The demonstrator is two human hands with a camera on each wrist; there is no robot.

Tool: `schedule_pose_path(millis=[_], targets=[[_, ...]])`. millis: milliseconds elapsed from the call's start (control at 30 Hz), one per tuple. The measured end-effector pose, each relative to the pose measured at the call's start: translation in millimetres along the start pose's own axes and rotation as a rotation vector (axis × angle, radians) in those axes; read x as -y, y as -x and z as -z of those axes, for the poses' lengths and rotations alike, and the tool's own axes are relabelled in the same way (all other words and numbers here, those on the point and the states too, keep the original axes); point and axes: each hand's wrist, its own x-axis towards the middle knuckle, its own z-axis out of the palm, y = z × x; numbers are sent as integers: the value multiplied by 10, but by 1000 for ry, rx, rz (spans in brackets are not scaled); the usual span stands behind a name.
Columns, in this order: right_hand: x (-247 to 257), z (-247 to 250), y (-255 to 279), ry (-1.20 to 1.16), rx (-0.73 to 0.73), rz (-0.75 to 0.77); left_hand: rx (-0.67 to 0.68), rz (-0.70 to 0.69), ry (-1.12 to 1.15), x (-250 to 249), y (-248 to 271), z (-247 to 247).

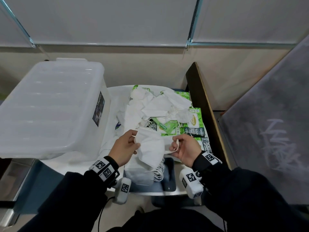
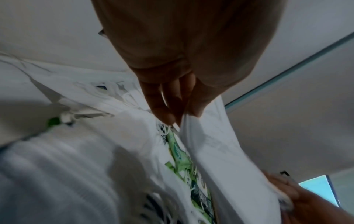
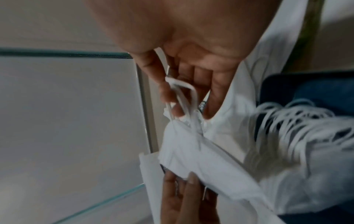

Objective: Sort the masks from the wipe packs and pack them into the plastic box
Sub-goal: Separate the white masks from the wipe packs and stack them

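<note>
Left hand point(image 1: 124, 149) fingers pinch white mask point(image 1: 151, 148) edge; right hand point(image 1: 185, 150) fingers clamp its ear loop point(image 1: 177, 144). Stacked masks point(image 1: 142, 173) below fingers, wipe packs point(image 1: 194, 124) beyond.

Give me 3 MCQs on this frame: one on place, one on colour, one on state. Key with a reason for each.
1. Where is the plastic box relative to the heap of masks and wipe packs?
A. to its left
B. to its right
C. beneath it

2. What colour stands out on the wipe packs?
A. red
B. green
C. orange

3. How is the mask nearest the person held?
A. left hand only
B. lying free on the stack
C. between both hands

Key:
1 A: the head view shows the box left of the heap.
2 B: the packs carry green leaf print with white and dark labels.
3 C: the left hand pinches one end, and the right hand pinches the ear loop at the other end.
</note>
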Motion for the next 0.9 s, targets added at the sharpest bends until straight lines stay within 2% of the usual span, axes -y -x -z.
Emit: schedule_pose_path(millis=[67, 133, 267, 333, 433, 533, 633, 733, 900], targets=[[-76, -87, 36, 180, 20, 47, -14, 18, 15, 49, 102, 32], [-185, -159, 88, 438, 56, 165, -39, 44, 37, 87, 162, 75], [-406, -163, 95, 806, 125, 272, 4, 45, 10, 130, 303, 192], [-516, -165, 85, 943, 109, 334, 4, -46, -136, 154, 369, 281], [-660, -191, 89, 1082, 41, 395, 29, -211, -486, 238, 426, 389], [-795, -167, 78, 1230, -1, 386, 123, -281, -778, 355, 480, 385], [-939, -127, 69, 1414, 29, 315, 221, -279, -847, 561, 510, 312], [-1040, -91, 52, 1439, -15, 299, 252, -211, -926, 716, 501, 224], [-1055, -21, 38, 1316, -118, 345, 233, -244, -1120, 834, 406, 138]])
